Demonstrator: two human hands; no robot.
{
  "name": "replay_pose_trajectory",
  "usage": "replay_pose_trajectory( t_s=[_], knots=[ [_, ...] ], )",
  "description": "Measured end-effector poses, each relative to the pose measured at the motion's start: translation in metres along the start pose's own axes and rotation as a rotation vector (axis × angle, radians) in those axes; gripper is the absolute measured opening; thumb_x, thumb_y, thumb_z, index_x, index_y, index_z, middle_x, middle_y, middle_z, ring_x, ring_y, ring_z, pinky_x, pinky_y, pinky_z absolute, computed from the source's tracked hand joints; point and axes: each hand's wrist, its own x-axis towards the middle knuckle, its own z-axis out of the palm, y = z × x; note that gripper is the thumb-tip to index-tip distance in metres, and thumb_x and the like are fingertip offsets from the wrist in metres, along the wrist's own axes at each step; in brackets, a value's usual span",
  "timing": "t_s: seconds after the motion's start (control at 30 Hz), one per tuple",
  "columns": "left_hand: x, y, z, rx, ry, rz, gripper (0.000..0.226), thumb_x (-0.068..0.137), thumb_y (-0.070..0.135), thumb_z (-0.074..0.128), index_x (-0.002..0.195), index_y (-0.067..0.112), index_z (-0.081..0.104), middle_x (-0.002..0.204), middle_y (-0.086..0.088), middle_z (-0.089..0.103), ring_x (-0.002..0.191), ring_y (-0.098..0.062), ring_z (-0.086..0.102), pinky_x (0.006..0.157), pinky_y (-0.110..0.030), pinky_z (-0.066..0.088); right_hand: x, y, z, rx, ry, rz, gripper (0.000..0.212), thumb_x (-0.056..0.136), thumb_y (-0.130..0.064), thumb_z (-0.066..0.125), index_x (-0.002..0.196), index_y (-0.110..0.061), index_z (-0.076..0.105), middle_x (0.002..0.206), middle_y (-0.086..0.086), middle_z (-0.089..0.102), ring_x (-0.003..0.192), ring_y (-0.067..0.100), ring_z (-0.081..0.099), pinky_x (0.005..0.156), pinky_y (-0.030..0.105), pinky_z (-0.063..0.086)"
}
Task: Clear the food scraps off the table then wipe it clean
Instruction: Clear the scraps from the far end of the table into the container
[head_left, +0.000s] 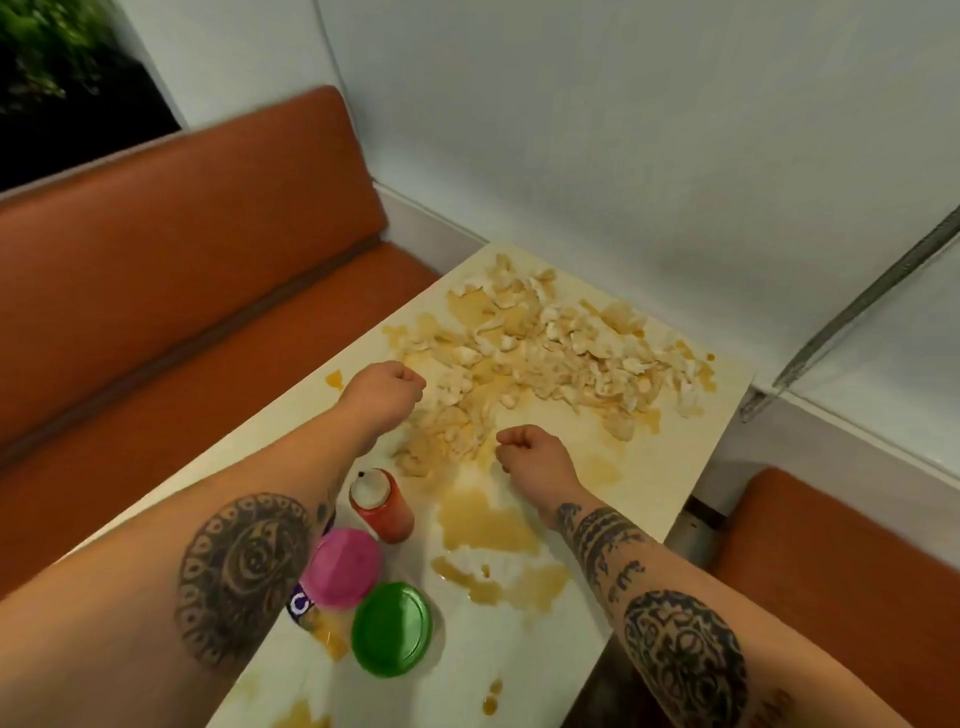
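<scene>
A wide heap of pale, yellowish food scraps (561, 348) covers the far half of the cream table (691, 467). Brownish sauce spills (488, 525) stain the middle and near part. My left hand (382, 389) hovers at the left edge of the heap, fingers curled into a fist. My right hand (530, 454) is just in front of the heap, fingers also curled shut. Whether either fist holds scraps is hidden from view.
A red squeeze bottle with a white cap (379, 501), a pink-lidded bottle (340, 569) and a green-lidded jar (392, 629) stand between my forearms. Orange bench seats (182, 291) flank the table left and right (831, 561). A white wall (623, 156) runs along the far side.
</scene>
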Motion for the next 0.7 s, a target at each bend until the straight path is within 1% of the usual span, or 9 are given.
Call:
replay_pose_trajectory(
  t_s=[0.07, 0.13, 0.17, 0.27, 0.37, 0.5, 0.57, 0.63, 0.7],
  knots=[
    [0.013, -0.007, 0.001, 0.011, 0.01, -0.015, 0.013, 0.1, 0.017, 0.054, 0.096, 0.015, 0.066, 0.112, 0.002, 0.064, 0.098, -0.022, 0.06, 0.074, -0.033, 0.046, 0.023, -0.001, 0.006, -0.165, -0.024, -0.07, 0.029, 0.099, -0.018, 0.057, 0.127, -0.015, 0.064, 0.117, 0.005, 0.066, 0.08, 0.014, 0.06, 0.071, 0.029, 0.048],
    [0.022, -0.011, 0.004, 0.029, 0.0, -0.029, 0.017, 0.101, 0.017, 0.053, 0.091, 0.01, 0.064, 0.107, 0.002, 0.062, 0.087, -0.021, 0.058, 0.072, -0.033, 0.046, 0.046, -0.002, 0.01, -0.384, -0.04, -0.128, 0.041, 0.1, -0.023, 0.057, 0.14, -0.014, 0.057, 0.144, 0.005, 0.054, 0.115, 0.018, 0.061, 0.095, 0.03, 0.046],
    [0.026, -0.013, 0.007, 0.031, -0.009, -0.038, 0.018, 0.101, 0.017, 0.052, 0.088, 0.01, 0.062, 0.102, -0.001, 0.062, 0.081, -0.023, 0.056, 0.07, -0.034, 0.045, 0.059, -0.001, 0.012, -0.466, -0.047, -0.145, 0.045, 0.101, -0.024, 0.057, 0.144, -0.015, 0.053, 0.152, 0.006, 0.046, 0.131, 0.022, 0.053, 0.105, 0.03, 0.041],
    [0.033, -0.019, 0.013, 0.027, -0.016, -0.047, 0.015, 0.099, 0.014, 0.05, 0.085, 0.014, 0.054, 0.094, -0.006, 0.054, 0.077, -0.023, 0.045, 0.066, -0.036, 0.039, 0.091, 0.006, 0.02, -0.679, -0.126, -0.202, 0.056, 0.101, -0.03, 0.056, 0.153, -0.019, 0.041, 0.161, 0.008, 0.03, 0.143, 0.026, 0.039, 0.114, 0.035, 0.034],
    [0.038, -0.022, 0.014, 0.019, 0.001, -0.082, 0.017, 0.098, 0.012, 0.049, 0.087, 0.011, 0.061, 0.093, 0.003, 0.06, 0.075, -0.019, 0.053, 0.066, -0.03, 0.041, 0.106, 0.019, 0.032, -0.88, -0.193, -0.243, 0.058, 0.097, -0.034, 0.06, 0.151, -0.02, 0.044, 0.154, 0.008, 0.036, 0.133, 0.031, 0.047, 0.111, 0.039, 0.041],
    [0.038, -0.027, 0.013, 0.019, 0.016, -0.115, 0.017, 0.099, 0.014, 0.049, 0.093, 0.013, 0.066, 0.099, 0.007, 0.061, 0.084, -0.019, 0.056, 0.068, -0.032, 0.044, 0.103, 0.032, 0.04, -0.941, -0.121, -0.361, 0.022, 0.096, -0.023, 0.063, 0.115, -0.017, 0.071, 0.117, 0.004, 0.054, 0.109, 0.029, 0.058, 0.092, 0.035, 0.049],
    [0.039, -0.031, 0.012, 0.008, 0.023, -0.13, 0.017, 0.099, 0.016, 0.05, 0.096, 0.019, 0.066, 0.104, 0.007, 0.062, 0.091, -0.019, 0.059, 0.069, -0.032, 0.046, 0.097, 0.03, 0.038, -0.857, -0.11, -0.344, 0.015, 0.097, -0.021, 0.062, 0.105, -0.014, 0.073, 0.107, 0.004, 0.06, 0.098, 0.025, 0.063, 0.083, 0.032, 0.05],
    [0.039, -0.032, 0.011, -0.032, 0.03, -0.143, 0.017, 0.099, 0.017, 0.05, 0.097, 0.021, 0.066, 0.109, 0.003, 0.064, 0.097, -0.021, 0.061, 0.071, -0.032, 0.048, 0.091, 0.018, 0.033, -0.665, -0.058, -0.3, 0.011, 0.096, -0.021, 0.062, 0.1, -0.016, 0.071, 0.098, 0.002, 0.066, 0.086, 0.018, 0.064, 0.073, 0.029, 0.052],
    [0.038, -0.029, 0.01, -0.102, 0.032, -0.16, 0.018, 0.101, 0.019, 0.049, 0.101, 0.019, 0.066, 0.113, -0.001, 0.066, 0.095, -0.021, 0.062, 0.074, -0.034, 0.049, 0.085, 0.001, 0.03, -0.444, -0.018, -0.287, 0.005, 0.094, -0.026, 0.066, 0.099, -0.023, 0.066, 0.096, -0.005, 0.065, 0.082, 0.009, 0.06, 0.067, 0.019, 0.046]
  ],
)
